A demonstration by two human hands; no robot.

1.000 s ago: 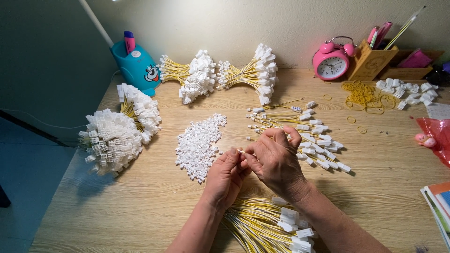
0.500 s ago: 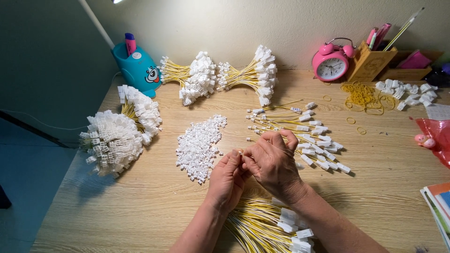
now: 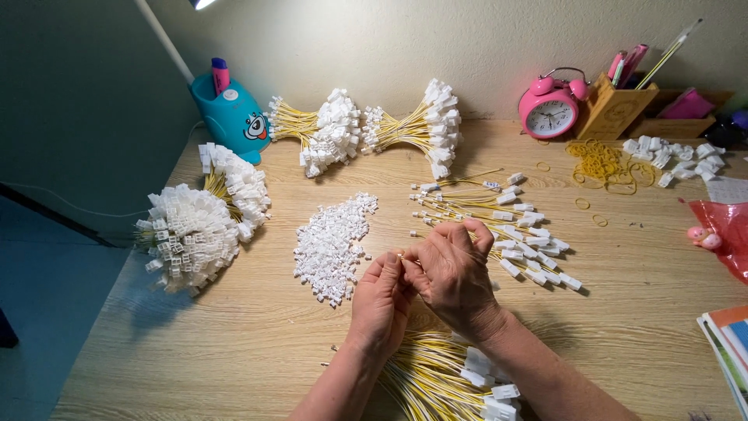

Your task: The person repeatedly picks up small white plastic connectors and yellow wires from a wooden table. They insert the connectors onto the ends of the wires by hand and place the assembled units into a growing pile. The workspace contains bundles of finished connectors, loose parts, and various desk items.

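The left hand (image 3: 379, 300) and the right hand (image 3: 454, 269) are pressed together over the middle of the light wooden table (image 3: 257, 343). Their fingertips meet at one point, where they pinch a very small piece (image 3: 402, 255); it is too small to tell what it is. The fingers of both hands are curled and closed around this point, and the right hand lies partly over the left one.

Under the wrists, at the near edge of the table, lies a loose heap of thin yellow wires with white plastic plugs (image 3: 448, 378). Just to the left of the hands is a pile of small loose white plastic connector housings (image 3: 333, 243). Just behind and to the right of the hands, finished yellow wires with white connectors at the ends (image 3: 506, 226) are spread flat in a fan.

Farther left are two round tied bunches of the same wires (image 3: 195, 230), with the white ends outward. At the far side, near the wall, two more tied bundles (image 3: 374, 129) lie side by side. Beside them stands a teal plastic pen holder with a cartoon face (image 3: 232, 117). To the far right are a pink round alarm clock (image 3: 549, 109), a wooden pencil box (image 3: 612, 109) and a small heap of yellow rubber bands (image 3: 600, 162).
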